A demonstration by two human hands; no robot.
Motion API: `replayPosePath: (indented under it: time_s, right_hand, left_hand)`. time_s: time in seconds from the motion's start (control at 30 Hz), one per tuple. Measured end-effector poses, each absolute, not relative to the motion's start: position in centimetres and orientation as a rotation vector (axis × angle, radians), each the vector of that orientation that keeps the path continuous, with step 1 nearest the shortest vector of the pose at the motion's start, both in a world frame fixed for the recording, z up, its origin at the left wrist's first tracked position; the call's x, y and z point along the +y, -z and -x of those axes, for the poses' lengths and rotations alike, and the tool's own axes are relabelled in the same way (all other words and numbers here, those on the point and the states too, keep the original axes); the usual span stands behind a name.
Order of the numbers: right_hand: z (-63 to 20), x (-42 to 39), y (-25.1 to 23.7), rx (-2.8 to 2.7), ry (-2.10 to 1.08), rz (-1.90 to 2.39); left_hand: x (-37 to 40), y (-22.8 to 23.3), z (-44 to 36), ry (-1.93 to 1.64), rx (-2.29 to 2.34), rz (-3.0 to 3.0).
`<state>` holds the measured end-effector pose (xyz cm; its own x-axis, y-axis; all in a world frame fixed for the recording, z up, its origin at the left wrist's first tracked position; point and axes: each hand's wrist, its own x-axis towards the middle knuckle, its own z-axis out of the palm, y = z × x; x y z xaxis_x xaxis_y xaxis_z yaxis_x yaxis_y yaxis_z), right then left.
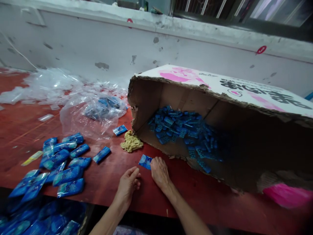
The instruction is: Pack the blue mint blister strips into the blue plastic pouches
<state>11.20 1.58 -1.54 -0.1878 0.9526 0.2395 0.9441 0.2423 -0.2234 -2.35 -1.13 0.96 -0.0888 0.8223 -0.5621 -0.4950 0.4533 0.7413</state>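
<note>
A small blue printed packet (144,161) lies at the front of the red table, just outside the carton. My right hand (159,170) has its fingers closed on the packet's right end, and its fingertips are partly hidden. Just left of it, my left hand (128,183) hovers with fingers curled in and thumb near the forefinger; nothing shows in it. A crumpled yellow-green cloth (131,142) sits beyond the packet. Inside the tipped cardboard carton (146,89) is a heap of small blue packs (181,125), open side facing me.
Several plump blue packets (67,175) lie on the left, above a container of more blue packets (46,218). Behind them are a clear plastic bag (90,120) with blue items and a pile of clear film (56,85). Pink plastic (290,195) lies at the carton's right.
</note>
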Motion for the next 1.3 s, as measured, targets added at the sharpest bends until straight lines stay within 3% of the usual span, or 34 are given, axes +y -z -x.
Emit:
replayPosePath:
  time_s: [0.47,0.7,0.87,1.07,1.3]
  right_hand:
    - [-11.3,3.2,1.1,-2.093,-0.117,1.702]
    - [-12.1,0.1,-0.1,-2.013,-0.226,1.607]
    - [-11.1,-1.9,-1.1,-1.747,-0.483,1.468]
    - [-10.8,-1.0,0.5,-1.131,-1.240,1.339]
    - [-9.0,-1.5,1.6,-1.000,-1.107,1.448]
  left_hand:
    - [0.0,-0.9,2.7,-1.208,1.319,-0.618]
    - [-0.1,-0.7,1.4,-1.222,1.333,-0.564]
    - [-0.8,0.2,0.6,-1.065,1.202,-0.546]
    - [-0.9,0.3,0.2,-1.135,1.276,-0.583]
    - [-0.5,-0.1,-1.1,-1.164,1.289,-0.590]
